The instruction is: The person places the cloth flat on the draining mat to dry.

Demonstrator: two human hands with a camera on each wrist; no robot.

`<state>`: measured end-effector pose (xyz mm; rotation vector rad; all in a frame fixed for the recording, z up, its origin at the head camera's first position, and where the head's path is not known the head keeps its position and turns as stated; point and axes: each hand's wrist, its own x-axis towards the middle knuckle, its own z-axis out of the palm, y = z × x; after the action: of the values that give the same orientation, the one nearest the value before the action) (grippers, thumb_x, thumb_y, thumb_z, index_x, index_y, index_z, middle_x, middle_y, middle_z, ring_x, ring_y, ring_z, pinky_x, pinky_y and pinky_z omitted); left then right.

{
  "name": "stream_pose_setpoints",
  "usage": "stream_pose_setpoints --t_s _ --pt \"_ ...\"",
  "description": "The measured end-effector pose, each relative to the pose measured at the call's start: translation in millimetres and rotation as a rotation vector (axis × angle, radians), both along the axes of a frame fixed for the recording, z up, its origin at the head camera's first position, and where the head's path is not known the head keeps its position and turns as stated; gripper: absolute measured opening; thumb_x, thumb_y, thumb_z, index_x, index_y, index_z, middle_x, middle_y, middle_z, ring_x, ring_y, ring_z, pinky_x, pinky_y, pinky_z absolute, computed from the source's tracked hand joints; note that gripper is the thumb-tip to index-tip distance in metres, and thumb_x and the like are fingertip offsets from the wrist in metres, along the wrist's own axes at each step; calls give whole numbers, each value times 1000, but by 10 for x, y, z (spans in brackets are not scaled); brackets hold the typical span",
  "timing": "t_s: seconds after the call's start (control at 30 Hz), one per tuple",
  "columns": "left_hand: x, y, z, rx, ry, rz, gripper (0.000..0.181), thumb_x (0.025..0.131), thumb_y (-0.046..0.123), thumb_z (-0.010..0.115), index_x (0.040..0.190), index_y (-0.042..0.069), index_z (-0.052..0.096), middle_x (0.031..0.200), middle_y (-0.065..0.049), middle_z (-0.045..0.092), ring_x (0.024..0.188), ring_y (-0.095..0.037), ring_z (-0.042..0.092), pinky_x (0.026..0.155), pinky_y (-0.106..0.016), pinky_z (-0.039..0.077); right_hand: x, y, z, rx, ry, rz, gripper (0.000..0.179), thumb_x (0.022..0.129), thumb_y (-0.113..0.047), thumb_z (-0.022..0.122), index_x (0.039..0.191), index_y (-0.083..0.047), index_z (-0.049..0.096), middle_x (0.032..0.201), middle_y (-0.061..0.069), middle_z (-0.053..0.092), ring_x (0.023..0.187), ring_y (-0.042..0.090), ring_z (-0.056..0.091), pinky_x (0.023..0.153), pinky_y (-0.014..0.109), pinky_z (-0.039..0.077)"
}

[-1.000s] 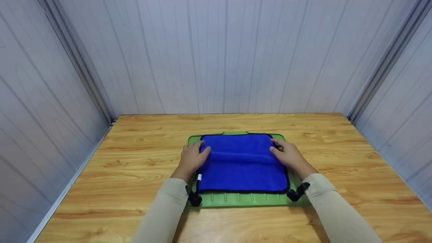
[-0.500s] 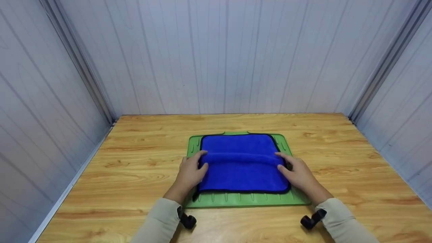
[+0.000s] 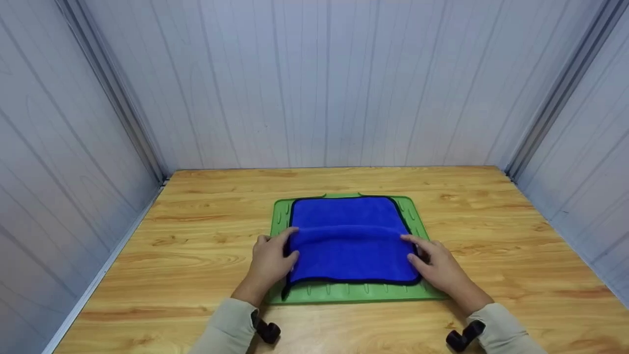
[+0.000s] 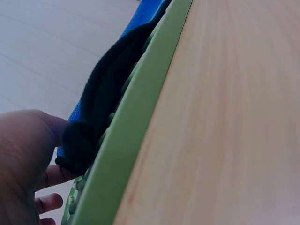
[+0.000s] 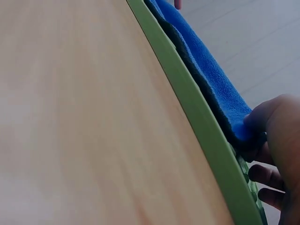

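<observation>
A blue towel [image 3: 354, 258] with black edging lies over a green ribbed tray [image 3: 361, 295], a raised ridge running across its middle. At the towel's left edge, my left hand [image 3: 268, 263] pinches the cloth between thumb and fingers. My right hand [image 3: 441, 268] grips the opposite edge in the same way. In the left wrist view, the dark edging [image 4: 98, 103] bunches up beside the thumb. The right wrist view has the thumb of my right hand [image 5: 287, 140] pressing on the towel [image 5: 213, 75], with fingers beneath its border.
The tray rests on a wood-grain table [image 3: 206, 255], and its rim shows around the towel. Pale panel walls [image 3: 324, 88] stand behind and to both sides. A black wrist mount [image 3: 268, 332] is strapped at the left cuff, another mount [image 3: 464, 337] at the right.
Both hands have slid along the towel's sides toward the person and slightly outward. The towel's front edge now looks wavier, and its ridge sits a little nearer.
</observation>
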<state>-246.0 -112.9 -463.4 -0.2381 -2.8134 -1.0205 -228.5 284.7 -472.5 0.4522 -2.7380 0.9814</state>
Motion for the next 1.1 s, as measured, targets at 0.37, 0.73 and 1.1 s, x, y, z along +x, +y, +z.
stream_pose_setpoints --t_s 0.37,0.73,1.1 --pt "152 -55 27 50 -50 -15 63 89 29 77 148 31 54 92 3 53 96 -25 40 77 -39 35 73 50 -33 -15 14 52 48 96 -12 71 142 -19 59 79 -5 44 74 16 40 69 34 32" --pt "256 -113 -14 157 -78 -50 50 91 12 66 137 28 62 89 1 52 89 -21 40 83 -44 34 151 88 -10 -39 36 40 44 96 -12 70 139 -18 63 80 -7 46 79 16 41 73 37 31" --pt "292 -128 -19 212 -91 -55 31 90 8 58 119 17 63 78 6 53 95 -23 44 106 -55 19 162 184 -17 -145 -57 118 43 99 -14 66 141 -11 59 71 -8 54 61 7 47 63 27 39"
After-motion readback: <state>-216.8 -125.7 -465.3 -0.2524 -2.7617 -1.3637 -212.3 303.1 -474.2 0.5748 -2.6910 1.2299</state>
